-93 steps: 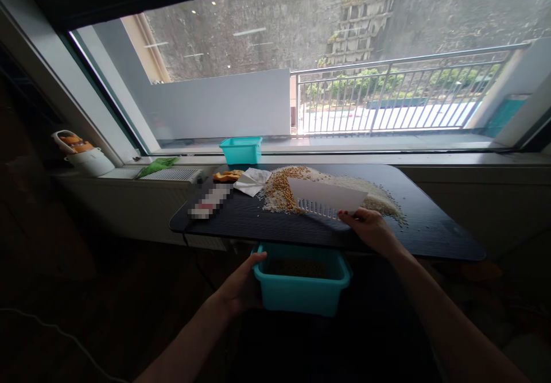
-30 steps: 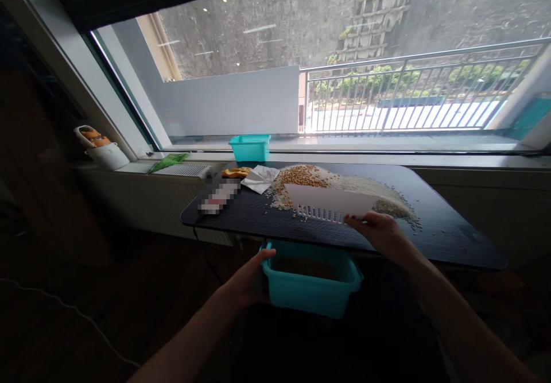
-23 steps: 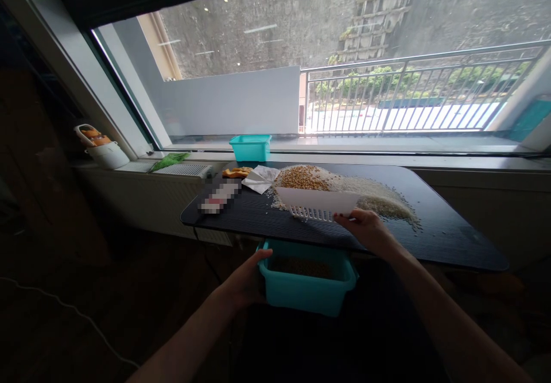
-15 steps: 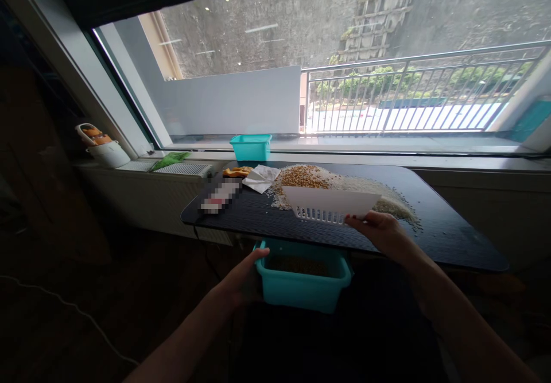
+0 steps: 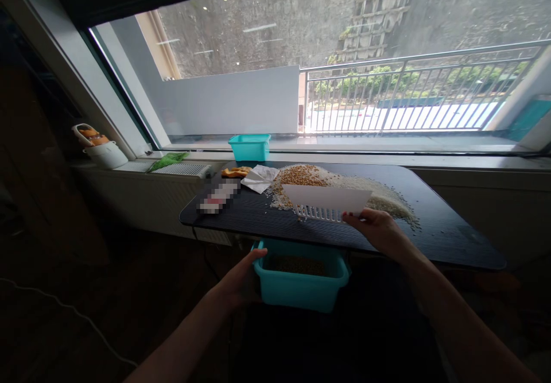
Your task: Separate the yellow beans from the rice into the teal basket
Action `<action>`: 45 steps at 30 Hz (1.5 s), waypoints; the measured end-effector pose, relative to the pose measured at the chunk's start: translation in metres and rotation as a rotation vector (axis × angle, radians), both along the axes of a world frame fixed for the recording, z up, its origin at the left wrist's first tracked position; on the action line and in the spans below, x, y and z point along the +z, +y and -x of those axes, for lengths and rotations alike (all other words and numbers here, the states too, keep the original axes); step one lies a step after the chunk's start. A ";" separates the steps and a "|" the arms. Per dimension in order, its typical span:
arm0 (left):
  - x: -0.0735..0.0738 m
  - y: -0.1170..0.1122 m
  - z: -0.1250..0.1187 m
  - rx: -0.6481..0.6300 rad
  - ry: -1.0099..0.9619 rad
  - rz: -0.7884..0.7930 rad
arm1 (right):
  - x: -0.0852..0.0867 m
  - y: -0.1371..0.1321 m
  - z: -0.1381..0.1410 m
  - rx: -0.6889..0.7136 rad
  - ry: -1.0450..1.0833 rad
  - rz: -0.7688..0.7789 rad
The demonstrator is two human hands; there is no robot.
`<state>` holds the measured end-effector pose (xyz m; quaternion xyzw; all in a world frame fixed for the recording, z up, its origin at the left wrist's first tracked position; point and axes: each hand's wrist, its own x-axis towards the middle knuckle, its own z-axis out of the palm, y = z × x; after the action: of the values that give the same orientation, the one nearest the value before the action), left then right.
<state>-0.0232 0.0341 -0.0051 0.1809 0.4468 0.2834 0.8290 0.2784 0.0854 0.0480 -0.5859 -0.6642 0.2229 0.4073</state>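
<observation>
My left hand [image 5: 246,268] grips the left end of a turquoise plastic bin [image 5: 301,292], thumb over its rim. The bin sits low in front of me, just below the table's near edge, with a layer of dark grain-like contents inside. My right hand [image 5: 379,228] pinches the right end of a white slotted scoop [image 5: 329,199], which is tilted above the table with its slots towards me. Behind the scoop lie a heap of yellow beans [image 5: 301,174] and a spread of white rice [image 5: 394,206]. The scoop hides part of both.
On the dark table [image 5: 447,239] lie a crumpled white tissue [image 5: 259,178], a yellow-orange item [image 5: 235,172] and a blurred-out flat object [image 5: 218,197]. A second turquoise bin [image 5: 250,148] stands by the window. A white pot [image 5: 105,154] and green cloth-like item [image 5: 170,160] rest on the left ledge.
The scoop has shifted slightly left and tilted a little in my right hand. My left hand keeps its hold on the bin, which barely moves.
</observation>
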 end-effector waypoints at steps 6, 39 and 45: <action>0.003 0.000 0.002 -0.009 -0.053 -0.011 | -0.005 0.002 0.005 0.065 0.048 0.022; 0.000 0.001 0.003 0.010 -0.004 0.000 | -0.004 0.009 -0.003 -0.044 0.082 0.044; 0.004 0.000 0.003 0.013 0.054 0.001 | -0.004 0.002 0.002 0.005 0.114 0.079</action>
<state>-0.0263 0.0338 -0.0009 0.1850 0.4703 0.2837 0.8149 0.2768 0.0878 0.0442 -0.5862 -0.6320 0.2831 0.4205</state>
